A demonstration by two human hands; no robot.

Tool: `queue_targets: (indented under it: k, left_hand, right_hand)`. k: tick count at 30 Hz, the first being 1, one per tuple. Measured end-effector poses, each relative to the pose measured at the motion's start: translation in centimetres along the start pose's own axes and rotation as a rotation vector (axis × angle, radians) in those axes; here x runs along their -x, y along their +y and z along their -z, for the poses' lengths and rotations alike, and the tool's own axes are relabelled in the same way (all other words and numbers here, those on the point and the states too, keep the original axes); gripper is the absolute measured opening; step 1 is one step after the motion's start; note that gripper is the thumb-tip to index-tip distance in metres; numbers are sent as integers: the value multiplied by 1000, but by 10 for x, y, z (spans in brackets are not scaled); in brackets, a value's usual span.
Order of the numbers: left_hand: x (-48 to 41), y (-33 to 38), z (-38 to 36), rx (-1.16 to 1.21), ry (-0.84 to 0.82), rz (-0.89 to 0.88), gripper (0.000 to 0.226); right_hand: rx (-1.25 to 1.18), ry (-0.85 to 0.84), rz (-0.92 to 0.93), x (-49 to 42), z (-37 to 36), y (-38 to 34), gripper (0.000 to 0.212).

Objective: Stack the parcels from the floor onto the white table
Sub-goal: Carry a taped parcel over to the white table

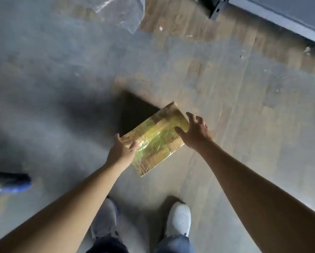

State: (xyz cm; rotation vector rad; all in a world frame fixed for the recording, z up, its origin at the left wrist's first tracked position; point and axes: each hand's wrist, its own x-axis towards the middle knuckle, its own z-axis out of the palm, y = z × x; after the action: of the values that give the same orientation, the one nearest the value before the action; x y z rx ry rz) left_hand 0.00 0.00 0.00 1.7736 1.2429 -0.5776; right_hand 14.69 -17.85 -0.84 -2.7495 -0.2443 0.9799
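On the grey concrete floor (61, 73), just ahead of the person's two white shoes (178, 220), sits a flat cardboard parcel (156, 139) wrapped in glossy clear tape, turned at an angle with a dark shadow off its far left side; whether it rests on the ground or is slightly raised cannot be told. The left hand (120, 150) grips its near left corner, thumb on top and fingers curled over the edge. The right hand (195, 132) is spread wide at the right edge, its thumb touching the top face and its fingers fanned out past the side. A crumpled clear plastic sheet (116, 11) lies well beyond, and a blurred blue-tipped object (14, 181) shows at the left edge.
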Motion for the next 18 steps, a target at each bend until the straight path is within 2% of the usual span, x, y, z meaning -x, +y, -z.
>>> queue_targets:
  k: [3, 7, 11, 18]
  left_hand:
    - [-16, -6, -9, 188, 7, 22, 71]
    - [-9, -3, -5, 265, -8, 6, 42]
    - [27, 16, 26, 271, 21, 10, 36]
    - [106, 69, 121, 330, 82, -46, 31]
  right_hand:
    - [-185, -46, -58, -22, -16, 10, 71]
    - [-326, -55, -75, -17, -11, 9, 56]
    - [-338, -25, -54, 10, 28, -17, 54]
    - [-291, 7, 34, 71, 142, -91, 51]
